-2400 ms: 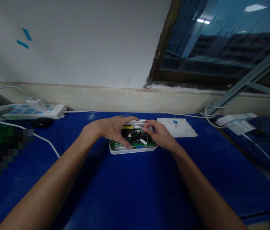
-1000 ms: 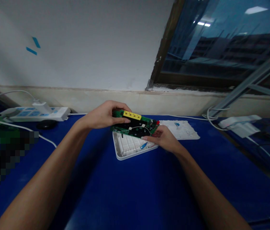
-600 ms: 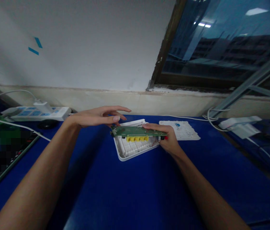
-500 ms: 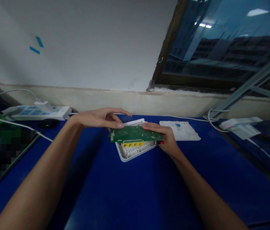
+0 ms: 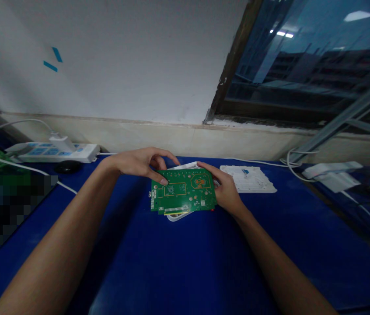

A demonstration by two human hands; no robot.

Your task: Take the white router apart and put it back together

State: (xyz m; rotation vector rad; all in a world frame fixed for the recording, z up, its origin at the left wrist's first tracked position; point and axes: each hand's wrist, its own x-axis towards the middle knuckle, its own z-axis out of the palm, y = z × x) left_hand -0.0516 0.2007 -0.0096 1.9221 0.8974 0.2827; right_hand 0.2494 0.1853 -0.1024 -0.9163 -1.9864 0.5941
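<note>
A green circuit board (image 5: 185, 192) is tilted with its broad face towards me, above a white plastic housing (image 5: 176, 217). Of that housing only the near corner and a strip of the far edge show; the board covers the rest. My left hand (image 5: 142, 164) pinches the board's upper left part, thumb on its face and fingers behind. At the right edge my right hand (image 5: 226, 186) grips the board, its fingers partly hidden. Yellow sockets peek out as a thin line along the board's lower edge.
Behind my right hand a white plastic cover (image 5: 253, 179) lies on the blue table (image 5: 178, 262). A power strip (image 5: 63, 152) and a black mouse (image 5: 68, 166) are at the left. White adapters (image 5: 332, 175) with cables are at the right, beside a metal bar (image 5: 342, 118).
The circuit board has tipped so that its broad face shows, and its lower edge has come down over the housing. Both hands have kept their hold on it.
</note>
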